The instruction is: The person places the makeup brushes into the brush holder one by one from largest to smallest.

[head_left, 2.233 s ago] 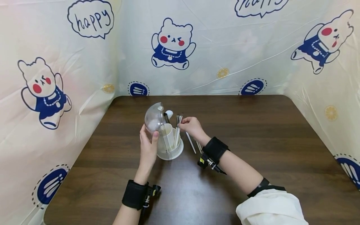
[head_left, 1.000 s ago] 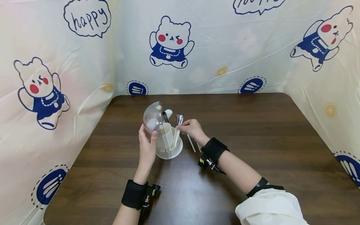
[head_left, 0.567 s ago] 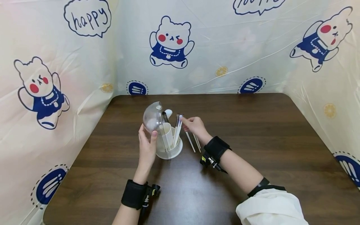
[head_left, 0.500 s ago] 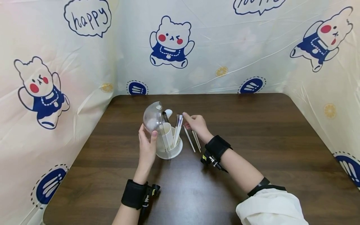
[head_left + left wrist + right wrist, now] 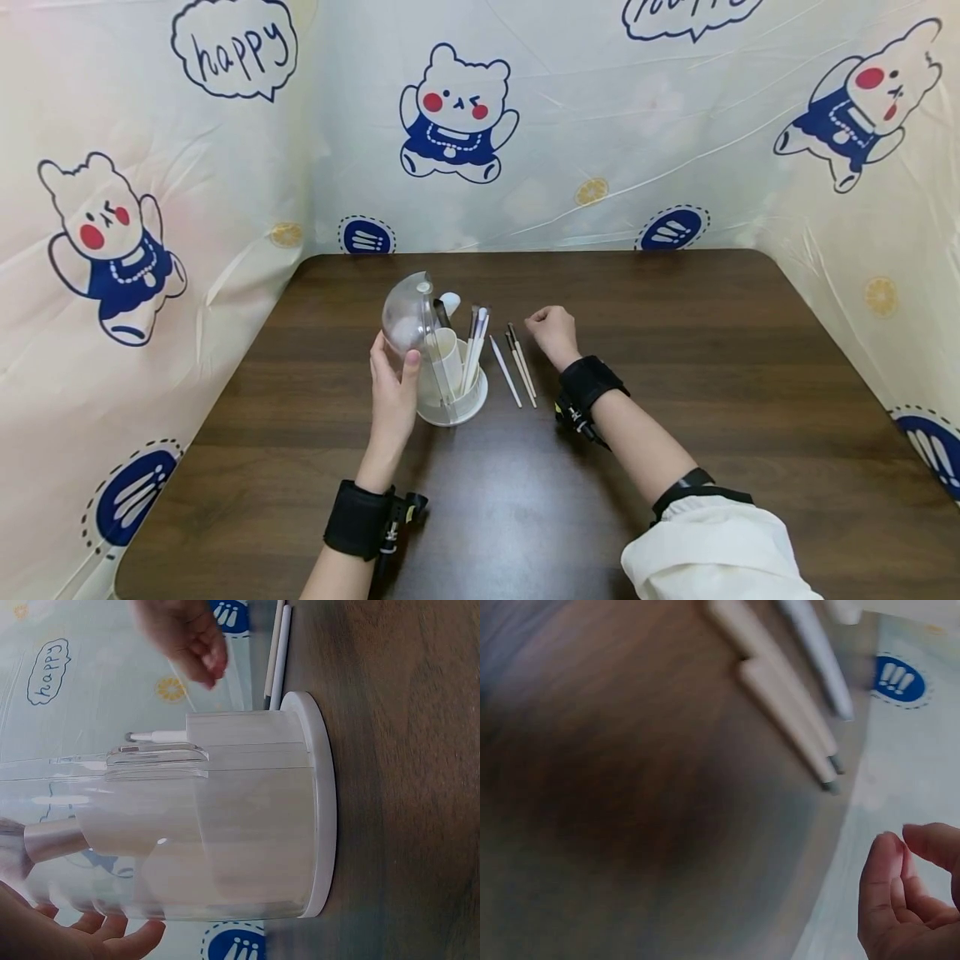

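Observation:
A white round brush holder (image 5: pixel 452 402) with a clear dome lid (image 5: pixel 408 317) swung open stands on the brown table (image 5: pixel 675 333). Several makeup brushes (image 5: pixel 474 333) stand upright in it. My left hand (image 5: pixel 393 377) grips the holder's left side, thumb on the clear cover. The left wrist view shows the holder (image 5: pixel 247 825) close up and my left fingertips (image 5: pixel 82 930) curled round the clear wall. Three thin brushes (image 5: pixel 513 371) lie side by side on the table just right of the holder. My right hand (image 5: pixel 551 327) hovers right of them, fingers loosely curled, holding nothing; the right wrist view shows the fingers (image 5: pixel 907 892) beside the lying brushes (image 5: pixel 784 694).
Cartoon-bear printed sheets (image 5: pixel 457 117) wall the table on the left, back and right. The table's right half and front are bare wood. Black wrist straps sit on both forearms.
My right hand let go of a brush standing in the holder and drew back to the right, past the brushes lying on the table. The left hand and the holder stayed still.

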A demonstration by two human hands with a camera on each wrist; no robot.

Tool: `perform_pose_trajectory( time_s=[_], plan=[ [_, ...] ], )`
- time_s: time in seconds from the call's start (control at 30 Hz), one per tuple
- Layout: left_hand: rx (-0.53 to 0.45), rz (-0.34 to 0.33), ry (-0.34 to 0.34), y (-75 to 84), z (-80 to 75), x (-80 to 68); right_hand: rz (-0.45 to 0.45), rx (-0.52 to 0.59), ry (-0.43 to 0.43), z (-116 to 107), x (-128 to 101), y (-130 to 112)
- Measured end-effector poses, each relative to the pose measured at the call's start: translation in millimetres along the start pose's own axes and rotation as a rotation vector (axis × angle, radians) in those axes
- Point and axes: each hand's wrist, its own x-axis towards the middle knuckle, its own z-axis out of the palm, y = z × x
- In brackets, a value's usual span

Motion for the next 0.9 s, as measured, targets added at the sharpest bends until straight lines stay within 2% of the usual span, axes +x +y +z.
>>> perform_pose_trajectory(
  time_s=[0.13, 0.3, 0.9],
  plan=[
    [0.004, 0.003, -0.001, -0.7, -0.5, -0.4, -0.026, -0.091, -0.051, 8, -1, 10],
    [0.002, 0.015, -0.001, -1.0, -0.4, -0.8, -0.049, -0.143, -0.144, 15, -3, 15],
    [-0.005, 0.013, -0.004, 0.1, -0.1, -1.0, -0.038, -0.214, -0.168, 21, -3, 8]
  ],
)
